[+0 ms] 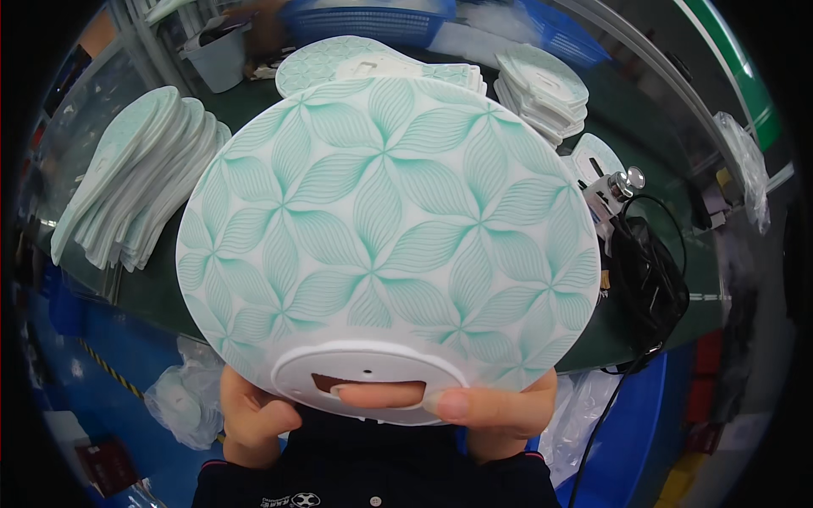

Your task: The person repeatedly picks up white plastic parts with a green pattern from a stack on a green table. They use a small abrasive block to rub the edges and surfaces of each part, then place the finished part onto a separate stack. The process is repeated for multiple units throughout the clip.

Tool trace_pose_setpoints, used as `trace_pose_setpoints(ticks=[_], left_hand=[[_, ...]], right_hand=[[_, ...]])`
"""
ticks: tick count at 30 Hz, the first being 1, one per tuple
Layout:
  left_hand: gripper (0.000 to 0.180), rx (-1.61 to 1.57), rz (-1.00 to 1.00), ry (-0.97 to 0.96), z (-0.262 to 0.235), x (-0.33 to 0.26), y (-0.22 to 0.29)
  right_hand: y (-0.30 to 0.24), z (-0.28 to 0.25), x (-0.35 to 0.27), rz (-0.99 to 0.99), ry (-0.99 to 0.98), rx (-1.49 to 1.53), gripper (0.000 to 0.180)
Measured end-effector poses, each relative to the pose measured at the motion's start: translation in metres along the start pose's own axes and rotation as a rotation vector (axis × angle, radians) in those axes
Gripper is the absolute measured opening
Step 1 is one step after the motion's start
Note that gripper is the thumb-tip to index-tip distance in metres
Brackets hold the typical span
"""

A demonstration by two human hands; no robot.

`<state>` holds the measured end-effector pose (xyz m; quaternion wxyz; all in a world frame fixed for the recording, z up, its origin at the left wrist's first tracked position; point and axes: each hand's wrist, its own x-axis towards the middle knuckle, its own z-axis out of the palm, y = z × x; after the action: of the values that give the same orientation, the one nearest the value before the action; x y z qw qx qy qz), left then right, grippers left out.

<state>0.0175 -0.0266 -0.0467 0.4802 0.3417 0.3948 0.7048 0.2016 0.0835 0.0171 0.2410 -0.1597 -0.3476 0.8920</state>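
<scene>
A large rounded white plastic panel (389, 203) with a green leaf pattern fills the middle of the view, held up close. At its near end is a plain oval recess with a rectangular slot and a small hole. My left hand (251, 421) grips the near left edge, its thumb bent beside the recess and its other fingers mostly hidden. My right hand (504, 412) is closed on the near right edge, its thumb resting on the recess rim. Through the slot, a finger behind the panel shows, pointing left. The panel hides much of the table behind it.
Similar panels stand in a leaning row (140, 182) at left; others lie in a far stack (356, 63) and a right-hand pile (542, 93). On the dark green table (669, 127), a metal-knobbed device (611, 193) sits beside a black bag-like item (648, 275) with a cable.
</scene>
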Motion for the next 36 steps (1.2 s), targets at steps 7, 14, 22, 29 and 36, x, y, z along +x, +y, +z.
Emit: trace_pose_setpoints(ticks=[7,14,22,29,36], left_hand=[[0.087,-0.443,-0.056,-0.259,-0.044,-0.009,-0.042],[0.077,-0.816,-0.134,-0.385,-0.035,-0.003,-0.043],[0.075,-0.858,-0.095,-0.213,-0.041,-0.023,-0.027],[0.080,-0.694,-0.094,0.014,-0.025,-0.023,-0.010],[0.078,-0.616,-0.214,0.019,-0.027,-0.018,-0.009]], right_hand=[[0.038,-0.032,0.010,-0.419,0.098,-0.496,0.055],[0.017,-0.041,0.042,-0.869,0.511,-0.811,0.058],[-0.002,-0.151,0.007,-0.232,1.283,-1.896,0.035],[0.001,-0.108,0.015,-0.652,1.147,-1.017,0.024],[0.029,-0.020,-0.011,-1.025,0.956,-1.264,0.049]])
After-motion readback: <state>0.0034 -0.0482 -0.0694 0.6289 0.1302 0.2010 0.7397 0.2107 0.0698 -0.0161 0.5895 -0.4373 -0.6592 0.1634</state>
